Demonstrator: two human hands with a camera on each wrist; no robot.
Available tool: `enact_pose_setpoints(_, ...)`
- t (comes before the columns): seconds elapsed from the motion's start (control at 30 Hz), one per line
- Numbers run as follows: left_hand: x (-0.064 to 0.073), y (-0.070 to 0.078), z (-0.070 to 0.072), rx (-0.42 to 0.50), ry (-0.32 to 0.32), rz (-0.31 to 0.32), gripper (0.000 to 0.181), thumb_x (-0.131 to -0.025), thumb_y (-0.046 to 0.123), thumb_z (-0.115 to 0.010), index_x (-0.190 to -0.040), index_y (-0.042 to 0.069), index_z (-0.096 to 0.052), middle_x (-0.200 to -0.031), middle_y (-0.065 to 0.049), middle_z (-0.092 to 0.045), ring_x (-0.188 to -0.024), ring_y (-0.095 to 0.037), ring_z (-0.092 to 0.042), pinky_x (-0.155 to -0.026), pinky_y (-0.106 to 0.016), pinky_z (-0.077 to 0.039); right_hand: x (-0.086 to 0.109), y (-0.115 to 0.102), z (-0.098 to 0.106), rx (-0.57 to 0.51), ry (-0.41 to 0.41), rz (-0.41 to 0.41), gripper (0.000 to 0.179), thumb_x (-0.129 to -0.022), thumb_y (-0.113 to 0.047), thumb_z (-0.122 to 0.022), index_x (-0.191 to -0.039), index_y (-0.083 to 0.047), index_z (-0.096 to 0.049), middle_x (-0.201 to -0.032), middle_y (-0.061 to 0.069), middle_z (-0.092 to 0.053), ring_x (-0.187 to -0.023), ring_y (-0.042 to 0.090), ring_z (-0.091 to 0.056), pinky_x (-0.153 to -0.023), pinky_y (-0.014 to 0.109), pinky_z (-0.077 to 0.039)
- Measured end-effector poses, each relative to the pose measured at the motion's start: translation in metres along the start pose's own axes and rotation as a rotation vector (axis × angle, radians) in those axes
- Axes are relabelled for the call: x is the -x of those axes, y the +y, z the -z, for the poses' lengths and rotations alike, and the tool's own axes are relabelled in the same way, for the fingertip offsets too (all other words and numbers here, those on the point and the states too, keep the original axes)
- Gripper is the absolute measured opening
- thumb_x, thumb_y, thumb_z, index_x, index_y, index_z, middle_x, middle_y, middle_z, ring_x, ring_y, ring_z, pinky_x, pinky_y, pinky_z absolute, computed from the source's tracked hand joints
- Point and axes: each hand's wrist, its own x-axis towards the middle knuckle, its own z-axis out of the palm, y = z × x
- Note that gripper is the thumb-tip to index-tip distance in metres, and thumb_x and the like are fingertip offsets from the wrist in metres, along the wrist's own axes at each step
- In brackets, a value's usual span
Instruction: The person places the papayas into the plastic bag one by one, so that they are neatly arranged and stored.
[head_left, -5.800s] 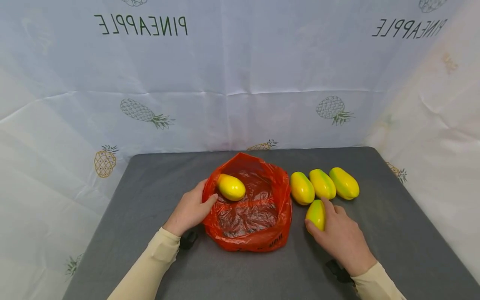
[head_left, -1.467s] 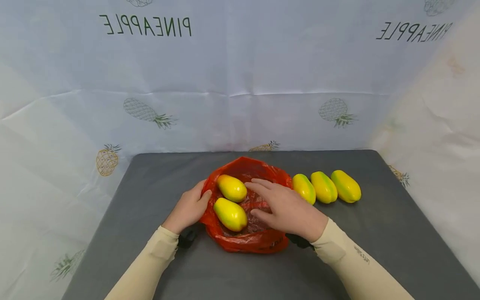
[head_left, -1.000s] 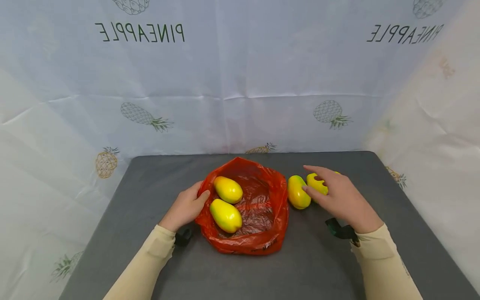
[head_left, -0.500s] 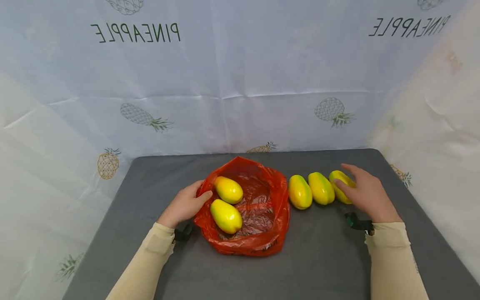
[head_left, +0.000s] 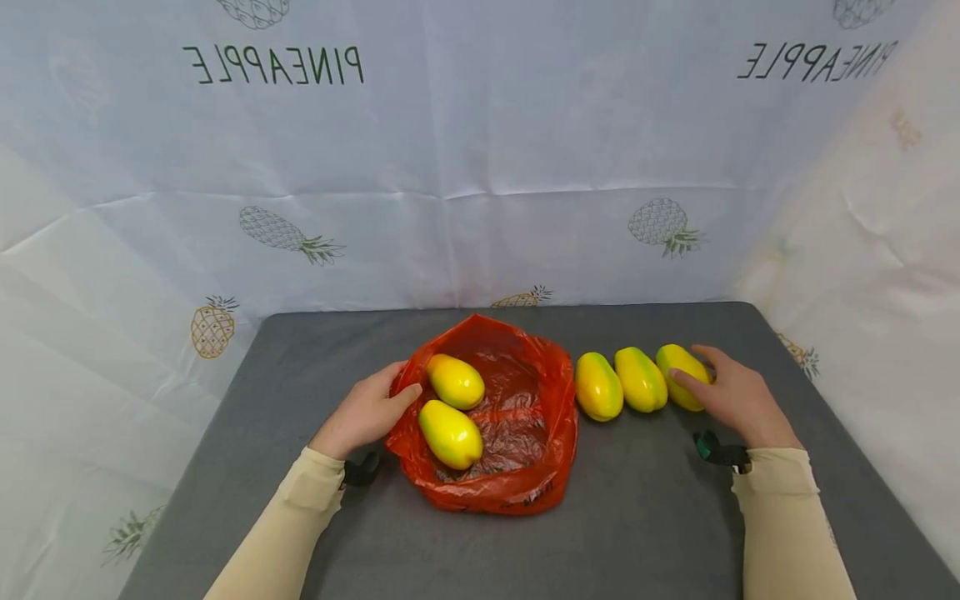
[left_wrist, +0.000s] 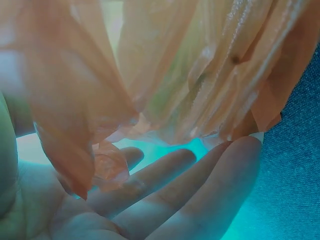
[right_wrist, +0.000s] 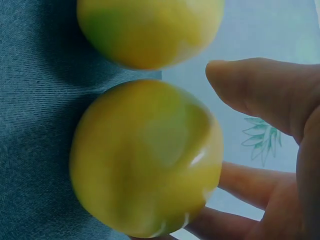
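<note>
A red plastic bag (head_left: pixel 498 493) lies with its mouth spread in the middle of the table. Two yellow papayas (head_left: pixel 451 435) rest inside, towards its left. My left hand (head_left: pixel 369 410) holds the bag's left rim, thumb over the edge and fingers behind the plastic; the left wrist view shows the fingers (left_wrist: pixel 200 195) under its folds. My right hand (head_left: pixel 742 398) is at the rightmost yellow-green papaya (head_left: pixel 678 375). In the right wrist view, fingers reach behind that papaya (right_wrist: pixel 140 160), while the thumb stands apart from it.
Two more papayas, a near one (head_left: pixel 598 387) beside the bag and a middle one (head_left: pixel 641 380), lie in the same row. The grey table (head_left: pixel 600 533) ends at a white pineapple-print cloth (head_left: pixel 480 150) behind and at the sides.
Since the oldest frame, a second papaya has gone into the bag. My right hand has left the bag, moved right past the row and come down to the last papaya. Left hand stays at the rim.
</note>
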Motion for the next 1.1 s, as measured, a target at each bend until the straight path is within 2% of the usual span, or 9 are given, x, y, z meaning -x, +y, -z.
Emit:
enact_pose_setpoints(0.23,-0.0004,-0.0005,-0.0008,-0.019,0.013,0.010,0.058,-0.110,0.035,-0.061,-0.161,0.009,-0.047,-0.138,-0.016,-0.070,-0.084,-0.016,-0.074,-0.081,-0.039,-0.067,0.0002,0.0020,-0.0027,-0.003,0.005,-0.002,0.098,-0.106,-0.070,-0.049,-0.167,0.005,-0.028,-0.159,0.043,-0.040,-0.132,0.063,-0.049,-0.099,0.073,-0.048)
enact_pose_setpoints(0.63,-0.0013,0.0001,-0.0005,-0.007,0.003,0.003,0.059,-0.110,0.034,-0.061,-0.161,0.008,-0.046,-0.137,-0.016,-0.070,-0.084,-0.016,-0.074,-0.082,-0.039,-0.067,-0.0014,0.0053,-0.0063,0.007,0.011,0.002,0.097,-0.106,-0.068,-0.050,-0.165,0.007,-0.031,-0.157,0.042,-0.043,-0.129,0.060,-0.053,-0.096,0.071,-0.050)
enact_pose_setpoints(1.1,0.0004,-0.0002,-0.0011,0.015,-0.012,0.019,0.059,-0.110,0.033,-0.061,-0.162,0.010,-0.044,-0.125,-0.015,-0.073,-0.074,-0.017,-0.074,-0.075,-0.037,-0.067,-0.0010,0.0049,-0.0034,0.021,0.041,-0.004,0.094,-0.107,-0.065,-0.052,-0.165,0.006,-0.032,-0.154,0.042,-0.045,-0.125,0.059,-0.054,-0.095,0.070,-0.051)
